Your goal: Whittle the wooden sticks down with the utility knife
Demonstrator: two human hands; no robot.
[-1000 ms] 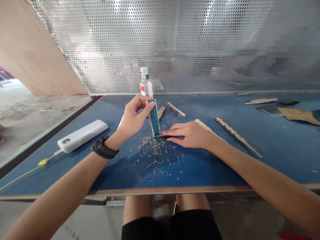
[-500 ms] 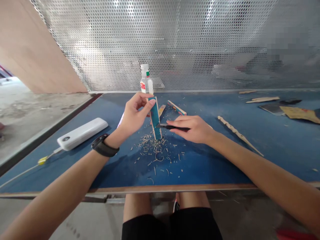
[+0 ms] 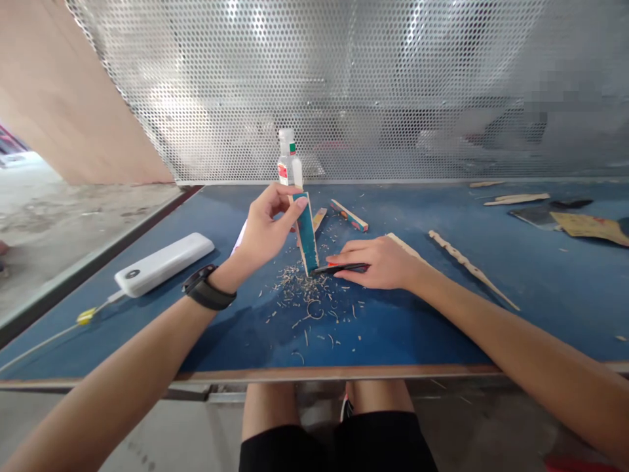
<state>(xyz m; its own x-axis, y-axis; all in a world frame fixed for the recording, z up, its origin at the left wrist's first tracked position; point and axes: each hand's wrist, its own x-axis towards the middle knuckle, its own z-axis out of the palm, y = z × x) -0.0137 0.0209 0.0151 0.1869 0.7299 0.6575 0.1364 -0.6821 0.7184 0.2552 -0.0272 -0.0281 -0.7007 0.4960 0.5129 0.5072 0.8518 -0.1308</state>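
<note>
Teal-faced, flat wooden strip stands slightly tilted on the blue tabletop, top pinched by the left hand; the right hand clasps a slim black knife, its tip indistinct.

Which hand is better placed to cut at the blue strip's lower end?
Probably the right hand: it holds the black cutting tool, tip at the lower end of the blue strip. The left hand pinches its top.

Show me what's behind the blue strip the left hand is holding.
A clear bottle and a yellowish strip show behind the blue strip. The left hand and blue strip hide parts of both.
</note>
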